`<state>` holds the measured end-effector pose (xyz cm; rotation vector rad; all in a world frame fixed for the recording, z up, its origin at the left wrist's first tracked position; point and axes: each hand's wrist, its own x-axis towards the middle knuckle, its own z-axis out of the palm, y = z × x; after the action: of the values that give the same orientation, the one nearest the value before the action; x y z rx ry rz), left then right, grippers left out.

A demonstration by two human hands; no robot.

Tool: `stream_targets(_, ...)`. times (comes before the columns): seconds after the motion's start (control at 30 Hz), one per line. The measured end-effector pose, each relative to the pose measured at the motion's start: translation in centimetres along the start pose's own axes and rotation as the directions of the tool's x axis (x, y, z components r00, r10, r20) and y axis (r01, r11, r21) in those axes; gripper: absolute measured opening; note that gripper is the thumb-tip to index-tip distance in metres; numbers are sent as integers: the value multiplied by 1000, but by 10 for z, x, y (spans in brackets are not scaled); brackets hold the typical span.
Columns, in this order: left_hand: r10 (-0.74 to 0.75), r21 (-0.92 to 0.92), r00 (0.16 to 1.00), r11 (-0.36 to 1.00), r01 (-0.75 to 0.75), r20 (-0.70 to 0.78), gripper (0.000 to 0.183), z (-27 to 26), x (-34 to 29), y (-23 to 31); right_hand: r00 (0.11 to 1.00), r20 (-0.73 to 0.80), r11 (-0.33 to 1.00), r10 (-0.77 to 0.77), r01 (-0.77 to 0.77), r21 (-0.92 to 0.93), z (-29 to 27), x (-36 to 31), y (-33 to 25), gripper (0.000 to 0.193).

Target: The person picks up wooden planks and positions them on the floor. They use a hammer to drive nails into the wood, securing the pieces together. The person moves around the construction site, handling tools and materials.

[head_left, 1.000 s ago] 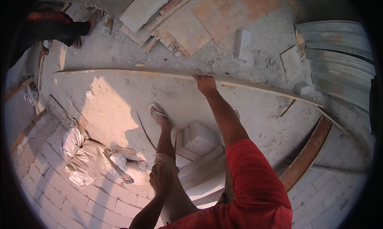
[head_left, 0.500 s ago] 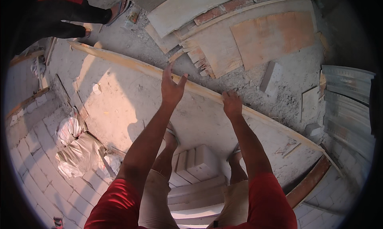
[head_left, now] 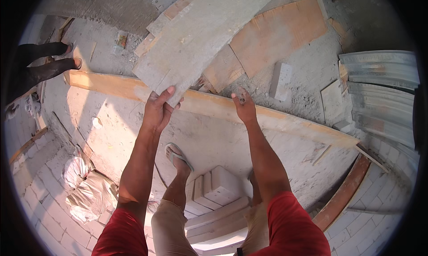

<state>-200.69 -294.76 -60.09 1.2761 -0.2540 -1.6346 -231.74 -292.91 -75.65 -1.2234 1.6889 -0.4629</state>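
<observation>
A large flat grey board [head_left: 196,37] reaches from the far side over the upright edge of a long yellowish plank [head_left: 205,105]. My left hand [head_left: 157,113] is closed on the board's near corner, thumb on top and fingers underneath. Just above the plank, to the right of the board, my right hand [head_left: 245,108] has its thumb and fingers apart with nothing between them. Whether its fingertips touch the plank's far side, I cannot tell.
Beyond the plank lie stained plywood sheets [head_left: 285,33] and a pale block [head_left: 281,81] among rubble. Corrugated metal sheets [head_left: 379,95] stand at right. Stacked blocks [head_left: 220,184] are between my legs, crumpled sacks [head_left: 91,193] at lower left. Another person's dark-trousered legs [head_left: 49,71] are at far left.
My left hand has moved left and taken hold of the grey board, whose near end now overlaps the plank. My right hand has come off the plank's top edge and opened.
</observation>
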Motion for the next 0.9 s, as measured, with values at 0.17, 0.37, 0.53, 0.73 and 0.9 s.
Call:
stream_targets(0.17, -200, -165, 962, 971, 170, -187, 65, 22, -249, -16, 979, 116, 339, 169, -169, 926, -111, -28, -107, 102)
stream_targets(0.37, -439, -214, 864, 894, 393, -248, 74, -77, -472, 14, 933, 313, 370, 178, -358, 857, -113, -80, -162, 82)
stream_targets(0.53, -388, -264, 825, 917, 299, -411, 69, -157, -529, 89, 899, 320, 495, 300, -433, 753, -46, -191, -235, 49)
stream_targets(0.73, -174, 372, 710, 754, 541, -682, 89, -284, -523, 190, 782, 155, 330, 603, -422, 844, -32, -374, -267, 46)
stream_targets(0.9, 40, 793, 837, 349, 500, -546, 110, -222, -418, 251, 607, -135, 312, 783, -195, 930, -66, -411, -269, 45)
